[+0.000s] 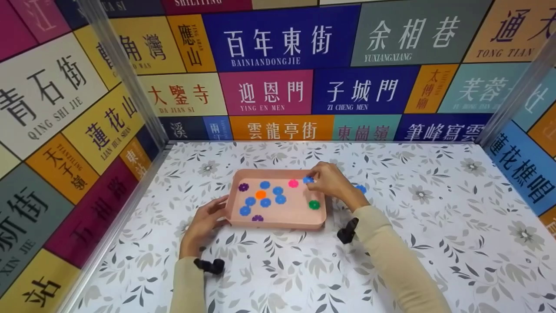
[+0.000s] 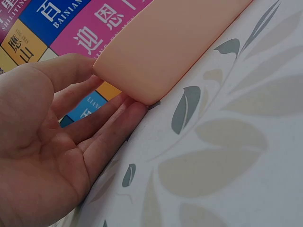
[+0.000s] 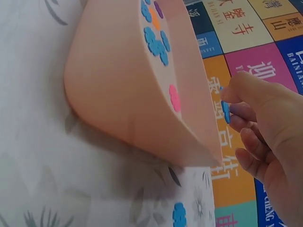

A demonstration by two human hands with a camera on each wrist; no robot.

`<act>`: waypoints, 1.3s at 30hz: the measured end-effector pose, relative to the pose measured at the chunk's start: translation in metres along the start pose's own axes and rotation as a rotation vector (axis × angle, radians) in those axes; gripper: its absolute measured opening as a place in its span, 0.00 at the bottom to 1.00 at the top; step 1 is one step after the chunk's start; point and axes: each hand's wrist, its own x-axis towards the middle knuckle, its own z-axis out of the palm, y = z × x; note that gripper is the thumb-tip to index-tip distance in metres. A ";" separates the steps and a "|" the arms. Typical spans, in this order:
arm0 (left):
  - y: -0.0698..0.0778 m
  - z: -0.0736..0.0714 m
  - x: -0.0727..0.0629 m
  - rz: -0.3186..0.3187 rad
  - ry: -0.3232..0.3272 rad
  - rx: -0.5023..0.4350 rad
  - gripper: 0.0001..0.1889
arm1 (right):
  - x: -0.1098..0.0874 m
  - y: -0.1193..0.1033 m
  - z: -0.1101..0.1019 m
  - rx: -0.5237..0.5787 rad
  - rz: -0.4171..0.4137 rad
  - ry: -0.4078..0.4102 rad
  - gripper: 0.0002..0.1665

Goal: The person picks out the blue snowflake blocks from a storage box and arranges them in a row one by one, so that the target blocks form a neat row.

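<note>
A shallow pink tray (image 1: 289, 224) stands on the table with several flower-shaped pieces lying in it. Inside are blue ones (image 1: 265, 202), an orange one (image 1: 260, 194), a pink one (image 1: 293, 183), a green one (image 1: 314, 204) and two purple ones (image 1: 243, 187). My left hand (image 1: 206, 222) holds the tray's left end; in the left wrist view its upper digit meets the rim and lower fingers reach the base. Above the tray's far right corner, my right hand (image 1: 333, 181) pinches a blue flower piece (image 3: 226, 111) between thumb and fingers.
Another blue flower piece (image 1: 360, 188) lies on the table just right of the tray, partly behind the right wrist. The tabletop (image 1: 278, 269) has a leaf-and-flower print. Colourful panels with lettering (image 1: 282, 41) stand along the back and both sides.
</note>
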 end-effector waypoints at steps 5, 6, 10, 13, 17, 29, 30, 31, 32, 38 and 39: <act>-0.001 0.000 0.000 0.016 0.008 -0.020 0.28 | -0.008 0.010 -0.010 0.012 -0.004 0.019 0.16; 0.000 0.000 0.000 0.018 0.005 -0.029 0.29 | -0.010 0.012 -0.013 0.019 0.004 0.021 0.16; 0.001 0.001 0.001 0.016 0.007 -0.032 0.29 | -0.017 0.022 -0.024 0.025 0.037 0.033 0.18; 0.001 0.002 0.001 0.006 0.009 -0.033 0.28 | -0.022 0.029 -0.031 0.006 0.038 0.049 0.18; 0.001 0.002 0.000 -0.001 -0.002 -0.037 0.29 | -0.028 0.040 -0.039 -0.022 0.046 0.061 0.18; 0.000 0.000 0.002 -0.040 0.008 0.025 0.28 | -0.047 0.075 -0.053 -0.036 0.142 0.040 0.20; 0.000 0.000 0.002 -0.043 0.009 0.032 0.28 | -0.048 0.078 -0.054 -0.032 0.145 0.039 0.20; 0.000 0.000 0.002 -0.041 0.010 0.032 0.28 | -0.050 0.081 -0.055 -0.028 0.149 0.037 0.20; 0.000 0.001 0.002 -0.034 0.008 0.017 0.28 | -0.052 0.083 -0.055 -0.023 0.154 0.037 0.20; -0.002 0.002 0.002 0.016 -0.015 -0.100 0.30 | -0.063 0.101 -0.060 -0.018 0.168 0.040 0.20; -0.002 0.002 0.002 0.018 -0.015 -0.092 0.30 | -0.065 0.103 -0.061 -0.018 0.173 0.042 0.20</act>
